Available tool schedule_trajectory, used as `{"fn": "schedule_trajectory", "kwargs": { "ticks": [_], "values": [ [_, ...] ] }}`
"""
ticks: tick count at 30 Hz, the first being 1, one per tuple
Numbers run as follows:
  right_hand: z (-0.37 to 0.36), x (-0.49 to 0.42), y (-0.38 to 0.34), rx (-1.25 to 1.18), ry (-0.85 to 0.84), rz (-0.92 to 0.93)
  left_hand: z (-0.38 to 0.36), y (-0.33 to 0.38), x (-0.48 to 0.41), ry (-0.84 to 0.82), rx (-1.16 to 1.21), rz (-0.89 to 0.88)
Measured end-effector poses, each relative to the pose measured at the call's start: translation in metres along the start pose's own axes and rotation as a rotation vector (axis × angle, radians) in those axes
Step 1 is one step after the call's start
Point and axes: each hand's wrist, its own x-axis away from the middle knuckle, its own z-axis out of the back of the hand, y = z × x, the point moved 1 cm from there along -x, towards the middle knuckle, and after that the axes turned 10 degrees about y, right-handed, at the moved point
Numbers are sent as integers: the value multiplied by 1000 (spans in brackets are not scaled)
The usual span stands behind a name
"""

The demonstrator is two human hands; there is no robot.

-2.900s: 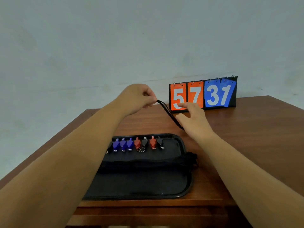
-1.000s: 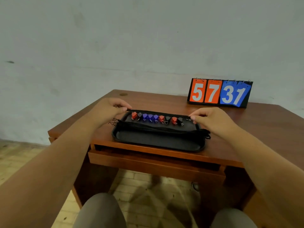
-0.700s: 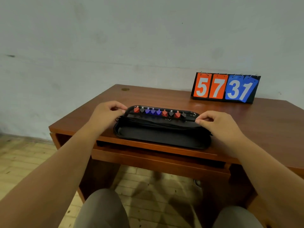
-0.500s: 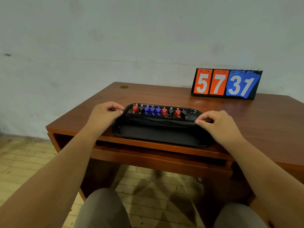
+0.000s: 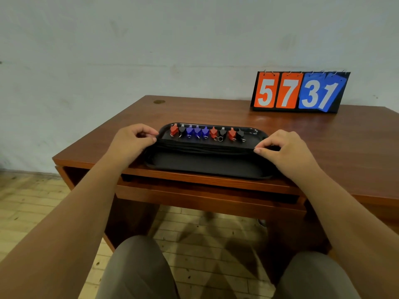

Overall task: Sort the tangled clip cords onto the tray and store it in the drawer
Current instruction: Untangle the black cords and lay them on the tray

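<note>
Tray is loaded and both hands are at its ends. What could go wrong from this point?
1. The clips lie loose in a row along the far rim of the tray; tilting it on the lift could slide them together.
2. The cords stretch to both ends, where the left hand and right hand pinch; slack could spill over the rim.
3. The drawer does not look pulled out, and both hands are occupied.

Tray (image 5: 207, 167) on desk (image 5: 194, 113) front edge; clips (image 5: 205, 131) in tray, far side; scoreboard (image 5: 300, 91) back-R.
</note>
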Motion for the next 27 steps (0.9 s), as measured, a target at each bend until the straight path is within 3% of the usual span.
{"fn": "schedule_trajectory", "kwargs": {
  "ticks": [19,27],
  "values": [
    [-10,-4,17,17,-19,-53,4,-15,-8,-4,62,-49],
    [-6,-2,13,-51,76,-50,4,-10,-5,11,48,-82]
  ]
}}
